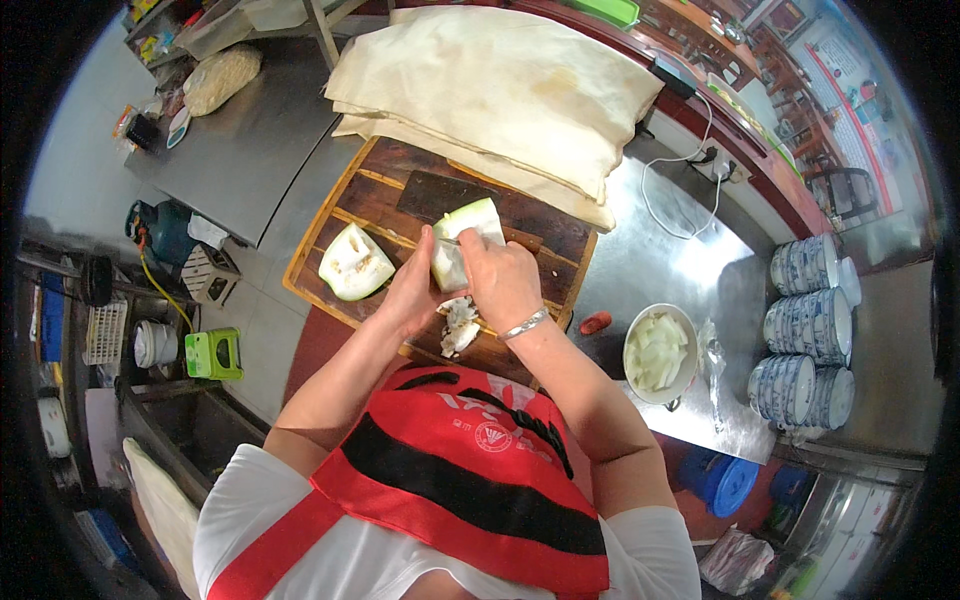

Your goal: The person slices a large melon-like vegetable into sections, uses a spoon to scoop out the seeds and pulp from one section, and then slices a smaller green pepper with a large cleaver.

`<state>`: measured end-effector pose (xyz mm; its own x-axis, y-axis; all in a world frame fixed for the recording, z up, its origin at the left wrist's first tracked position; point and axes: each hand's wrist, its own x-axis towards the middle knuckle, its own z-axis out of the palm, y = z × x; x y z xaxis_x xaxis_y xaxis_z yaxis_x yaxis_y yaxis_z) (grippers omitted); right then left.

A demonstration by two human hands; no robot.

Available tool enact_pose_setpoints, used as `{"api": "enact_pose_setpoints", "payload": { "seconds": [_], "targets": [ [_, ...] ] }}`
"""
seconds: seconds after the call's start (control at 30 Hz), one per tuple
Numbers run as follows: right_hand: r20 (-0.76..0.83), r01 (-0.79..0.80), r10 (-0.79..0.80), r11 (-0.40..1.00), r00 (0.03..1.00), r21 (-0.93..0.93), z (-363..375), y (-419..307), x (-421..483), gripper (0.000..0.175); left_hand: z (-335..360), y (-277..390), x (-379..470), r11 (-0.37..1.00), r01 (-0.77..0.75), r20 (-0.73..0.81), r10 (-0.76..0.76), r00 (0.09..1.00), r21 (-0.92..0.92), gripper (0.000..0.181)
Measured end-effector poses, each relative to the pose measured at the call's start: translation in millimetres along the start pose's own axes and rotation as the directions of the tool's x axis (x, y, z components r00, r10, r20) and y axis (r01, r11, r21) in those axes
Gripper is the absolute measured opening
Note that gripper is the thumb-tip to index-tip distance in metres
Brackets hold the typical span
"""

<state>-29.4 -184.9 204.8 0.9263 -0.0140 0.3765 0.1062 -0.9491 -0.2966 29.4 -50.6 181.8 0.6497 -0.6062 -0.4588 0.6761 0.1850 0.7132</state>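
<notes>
My left hand [411, 289] grips a wedge of pale green-skinned melon [484, 217], likely winter melon, from its left side. Curled over the wedge's inner white face, my right hand [501, 277] holds a small metal utensil [448, 241]; most of it is hidden by the fingers. Both hands are above a wooden cutting board [341, 199]. Left of them lies a second melon wedge [356, 262], its hollow and seeds showing. Scraps of white pith [459, 326] are heaped near the board's front edge. Beyond the held wedge lies a dark flat blade [439, 196], apparently a cleaver.
A large folded cream cloth [495, 97] covers the area behind the board. To the right, a bowl of pale melon slices [660, 352] and a small red object [596, 322] are on the steel counter [637, 262]. Stacked patterned bowls [806, 326] and a white cable [664, 217] lie farther right.
</notes>
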Motion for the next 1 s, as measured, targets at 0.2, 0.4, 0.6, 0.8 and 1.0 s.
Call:
{"api": "enact_pose_setpoints", "payload": {
  "seconds": [0.2,0.4,0.6,0.8,1.0],
  "targets": [
    [0.086,-0.126,0.13,0.991,0.988,-0.05,7.6,-3.9,1.8,0.01,3.6,-3.9,-23.8,0.986,-0.115,-0.026,0.119,0.993,0.123,0.045],
    [0.171,-0.193,0.165,0.968,0.971,0.16,6.3,-7.8,-3.2,0.013,-23.2,-23.5,-26.0,0.851,-0.161,-0.022,0.198,0.98,0.5,0.047],
    [0.284,-0.513,0.486,0.858,0.827,0.025,21.2,18.1,-2.5,0.019,-33.6,-22.0,-44.0,0.671,-0.154,0.005,0.218,0.976,0.725,0.05],
    [0.37,-0.467,0.334,0.803,0.867,0.37,18.5,-14.4,-23.9,0.022,-51.8,-24.8,-51.2,0.624,-0.183,0.035,0.243,0.97,0.76,0.054],
    [0.326,-0.467,0.426,0.883,0.844,0.054,29.6,2.3,-20.2,0.021,-51.3,-25.7,-57.2,0.63,-0.134,0.03,0.173,0.985,0.765,0.06]
  ]
}}
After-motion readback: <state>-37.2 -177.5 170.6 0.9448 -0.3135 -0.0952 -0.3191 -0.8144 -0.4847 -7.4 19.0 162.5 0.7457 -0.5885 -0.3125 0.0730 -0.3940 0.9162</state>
